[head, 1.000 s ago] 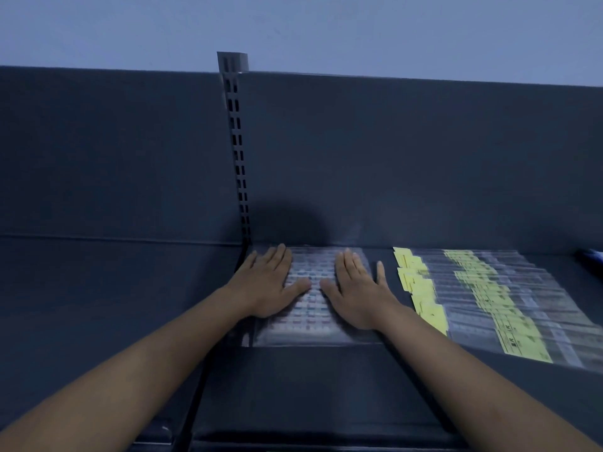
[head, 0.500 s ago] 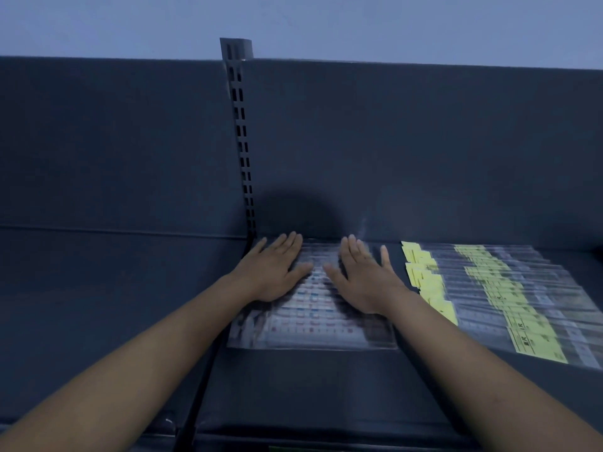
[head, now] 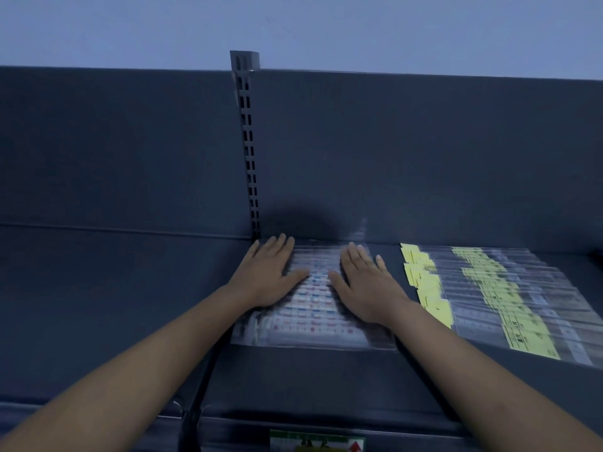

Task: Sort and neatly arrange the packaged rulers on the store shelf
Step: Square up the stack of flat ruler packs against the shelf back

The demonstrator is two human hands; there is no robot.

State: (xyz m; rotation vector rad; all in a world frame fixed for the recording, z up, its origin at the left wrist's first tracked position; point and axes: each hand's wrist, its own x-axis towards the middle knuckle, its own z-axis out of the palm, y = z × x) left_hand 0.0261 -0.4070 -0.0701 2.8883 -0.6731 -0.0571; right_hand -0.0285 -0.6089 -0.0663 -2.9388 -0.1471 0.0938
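Observation:
A batch of clear-packaged rulers with small red and blue marks (head: 313,324) lies flat on the dark shelf (head: 293,386), against the back panel. My left hand (head: 269,272) rests palm down on its left part, fingers spread. On its right part my right hand (head: 362,282) also lies flat, fingers apart. Neither hand grips anything. To the right, a second row of clear-packaged rulers with yellow labels (head: 489,298) fans out across the shelf.
A slotted upright post (head: 248,151) rises from the back of the shelf just left of my left hand. The dark back panel (head: 424,158) stands behind the rulers. A green and yellow price label (head: 316,442) sits on the shelf's front edge.
Both hands have slid further back on the ruler batch toward the back panel, and have moved a little apart. The yellow-labelled row has not moved.

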